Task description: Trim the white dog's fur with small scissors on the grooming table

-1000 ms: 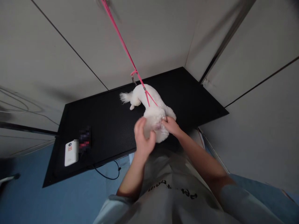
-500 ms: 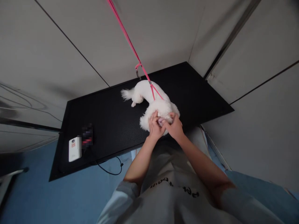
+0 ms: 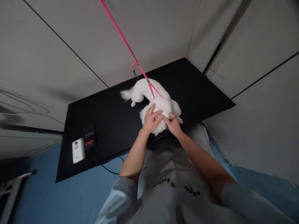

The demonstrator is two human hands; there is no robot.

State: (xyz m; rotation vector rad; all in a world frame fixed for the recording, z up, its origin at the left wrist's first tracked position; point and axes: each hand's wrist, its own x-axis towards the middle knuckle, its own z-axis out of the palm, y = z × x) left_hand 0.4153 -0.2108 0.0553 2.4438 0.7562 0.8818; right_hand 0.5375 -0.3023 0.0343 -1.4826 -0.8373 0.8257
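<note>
My left hand [image 3: 151,119] now spread flat on the dog [image 3: 161,104] | right hand [image 3: 172,124] grips scissors [image 3: 174,117] — blade newly showing.

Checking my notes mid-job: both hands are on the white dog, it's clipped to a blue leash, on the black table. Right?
Not quite. The head view shows the leash is pink, not blue. Both the left hand and right hand are on the white dog, on the black table.

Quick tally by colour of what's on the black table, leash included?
White: 2, the dog and a white device
Pink: 1, the leash
Dark: 1, a blurred item beside the device
Total: 4
</note>
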